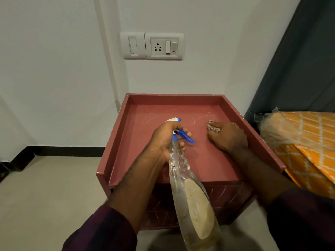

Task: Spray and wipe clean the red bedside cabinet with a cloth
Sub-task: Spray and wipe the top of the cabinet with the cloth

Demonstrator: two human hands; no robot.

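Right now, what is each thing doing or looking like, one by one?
red cabinet: top scratched, with pale streaks.
spray bottle: tipped forward, nozzle over the cabinet top, neck gripped by the left hand.
cloth: bunched up on the cabinet top, gripped by the right hand.
wall socket: nothing plugged in.

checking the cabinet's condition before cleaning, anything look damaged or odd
Yes: pale scratches arc across the far top of the red cabinet, and more mark its front panel. Nothing looks spilled.
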